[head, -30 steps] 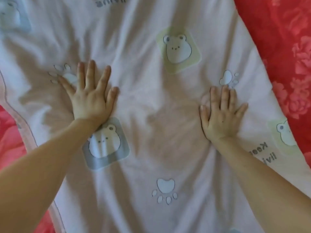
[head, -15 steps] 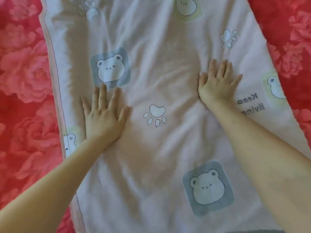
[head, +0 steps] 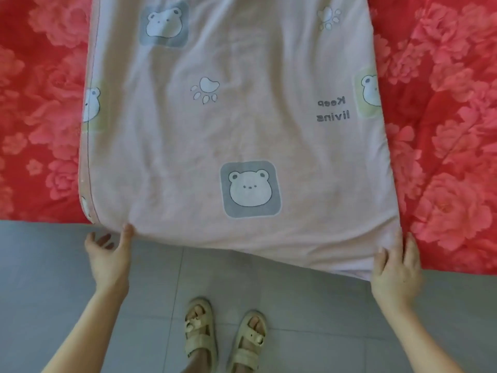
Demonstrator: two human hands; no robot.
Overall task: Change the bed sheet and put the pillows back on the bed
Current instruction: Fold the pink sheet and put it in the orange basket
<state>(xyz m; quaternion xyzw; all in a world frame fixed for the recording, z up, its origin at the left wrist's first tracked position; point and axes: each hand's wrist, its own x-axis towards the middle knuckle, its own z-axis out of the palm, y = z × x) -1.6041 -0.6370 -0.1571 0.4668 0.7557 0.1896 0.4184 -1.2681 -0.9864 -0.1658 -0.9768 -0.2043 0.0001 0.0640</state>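
Plainly, the pink sheet (head: 236,135) reads "Keep living" near its right edge.

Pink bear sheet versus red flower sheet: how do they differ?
The pink sheet is pale with bears and paws; the red sheet is bold with large flowers. The pink sheet lies on top, narrower; the red sheet shows either side. The pink sheet's edge juts over the floor, left hand and right hand at its corners; the red sheet's ends farther back. Both lie spread.
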